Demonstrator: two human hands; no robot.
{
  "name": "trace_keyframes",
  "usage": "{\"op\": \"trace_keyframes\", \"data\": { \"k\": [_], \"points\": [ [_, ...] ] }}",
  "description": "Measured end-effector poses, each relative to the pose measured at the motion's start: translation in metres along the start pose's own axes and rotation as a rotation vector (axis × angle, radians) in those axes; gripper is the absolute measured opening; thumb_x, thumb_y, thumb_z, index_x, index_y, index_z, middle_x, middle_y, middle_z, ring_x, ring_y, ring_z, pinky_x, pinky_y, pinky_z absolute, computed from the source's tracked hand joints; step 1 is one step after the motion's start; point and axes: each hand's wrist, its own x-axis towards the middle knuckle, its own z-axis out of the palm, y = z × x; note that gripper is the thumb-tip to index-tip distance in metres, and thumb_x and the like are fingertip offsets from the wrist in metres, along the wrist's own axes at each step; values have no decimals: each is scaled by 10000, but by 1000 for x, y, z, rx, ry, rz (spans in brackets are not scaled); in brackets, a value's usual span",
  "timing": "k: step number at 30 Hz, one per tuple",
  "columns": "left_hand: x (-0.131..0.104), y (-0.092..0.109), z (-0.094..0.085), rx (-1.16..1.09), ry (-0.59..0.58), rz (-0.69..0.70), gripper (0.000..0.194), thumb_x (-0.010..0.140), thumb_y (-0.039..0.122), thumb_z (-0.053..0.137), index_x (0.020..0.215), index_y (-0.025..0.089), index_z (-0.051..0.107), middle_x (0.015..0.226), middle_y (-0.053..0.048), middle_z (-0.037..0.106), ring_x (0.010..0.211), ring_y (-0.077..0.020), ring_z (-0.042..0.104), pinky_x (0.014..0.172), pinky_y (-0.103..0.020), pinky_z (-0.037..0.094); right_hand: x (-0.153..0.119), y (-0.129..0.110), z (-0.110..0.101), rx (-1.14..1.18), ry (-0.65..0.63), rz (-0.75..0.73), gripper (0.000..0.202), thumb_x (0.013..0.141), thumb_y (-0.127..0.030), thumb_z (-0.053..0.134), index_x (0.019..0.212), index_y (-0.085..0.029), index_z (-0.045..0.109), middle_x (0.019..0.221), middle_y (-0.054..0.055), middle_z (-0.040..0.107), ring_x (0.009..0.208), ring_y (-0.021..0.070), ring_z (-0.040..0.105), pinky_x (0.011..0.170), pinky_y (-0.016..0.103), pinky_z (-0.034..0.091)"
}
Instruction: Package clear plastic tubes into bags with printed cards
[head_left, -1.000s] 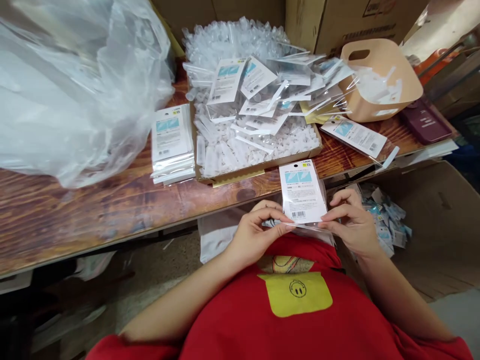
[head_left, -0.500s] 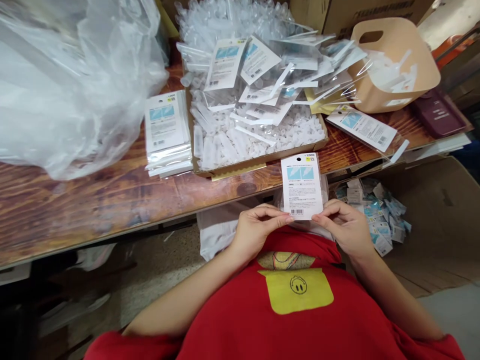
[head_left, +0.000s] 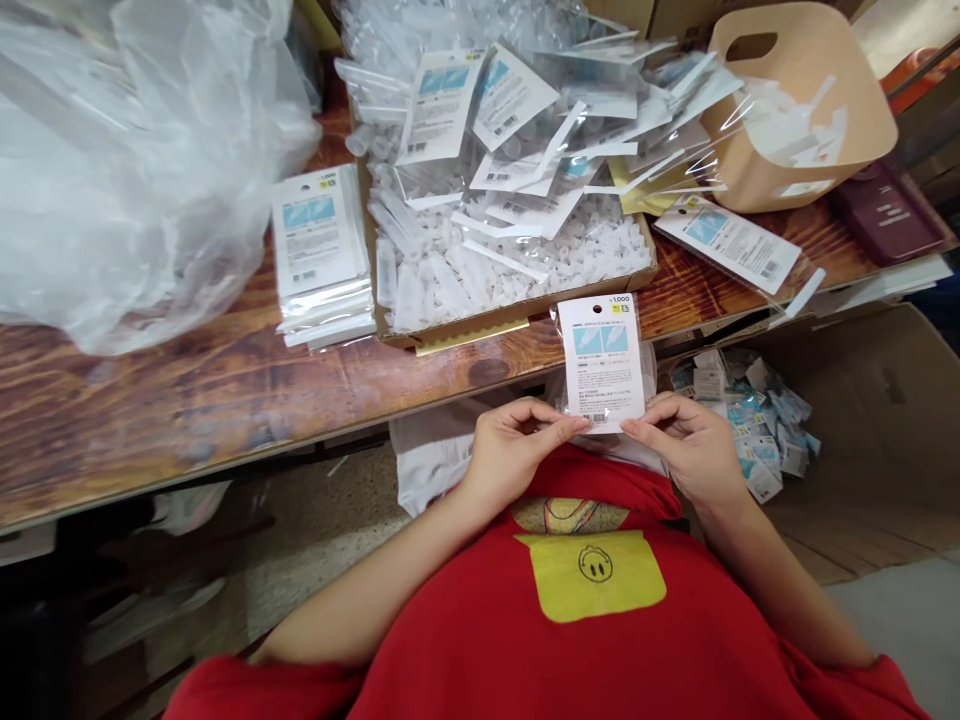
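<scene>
A clear plastic packet with a printed white card (head_left: 604, 370) is held in front of my red shirt, its barcode end toward me. My left hand (head_left: 517, 445) pinches its lower left corner between thumb and fingers. At the lower right corner, my right hand (head_left: 682, 440) grips it the same way. Just beyond stands a shallow cardboard tray (head_left: 525, 318) filled with small translucent plastic tubes (head_left: 420, 280). Several carded packets (head_left: 517, 105) with white sealing strips lie loosely on top of the tubes. What is inside the held packet is hidden behind its card.
A neat stack of packets (head_left: 319, 240) lies left of the tray, beside a big clear plastic bag (head_left: 135, 180). At right are a beige bin (head_left: 810, 60) with white strips, a single packet (head_left: 731, 245) and a maroon case (head_left: 892, 215). Below it, a cardboard box (head_left: 877, 430) holds finished-looking packets.
The view has shifted slightly, so the table things sit a little higher. Both hands keep their pinch on the packet, which shows a bit more clear film at its left edge.
</scene>
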Motion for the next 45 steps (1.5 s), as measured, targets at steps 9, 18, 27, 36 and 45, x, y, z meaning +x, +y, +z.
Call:
{"op": "trace_keyframes", "data": {
  "k": [9,18,27,36,45],
  "points": [
    [2,-3,0,-88,-16,-132,233,647,336,918,632,171,753,710,-34,750,671,-119,656,734,-252,527,2,9,-1,93,-54,78,391,674,-465,935,627,-201,650,686,2,630,672,130,609,654,285,529],
    [3,-8,-2,-76,-6,-135,259,645,321,926,623,160,725,721,-33,754,688,-119,660,732,-247,517,6,10,-2,34,-127,158,449,659,-563,916,676,-193,662,709,22,680,672,134,627,639,272,520],
    [1,-9,-4,-83,-3,-145,255,643,327,926,629,162,732,725,-29,747,687,-113,653,739,-246,521,4,12,2,-99,-66,93,445,707,-583,871,640,-196,661,684,26,684,640,129,607,623,270,491],
    [2,-12,-2,-84,26,-155,319,607,340,937,574,157,678,669,-20,712,638,-102,619,692,-244,509,1,5,5,-120,-62,63,398,743,-485,853,615,-201,606,666,7,652,648,127,607,638,261,504],
    [1,-10,0,-120,44,-200,355,580,340,938,556,154,636,632,-21,696,613,-101,622,659,-238,502,0,6,8,-124,-65,44,441,769,-525,838,628,-199,577,671,9,632,648,125,582,639,270,500]
  ]
}}
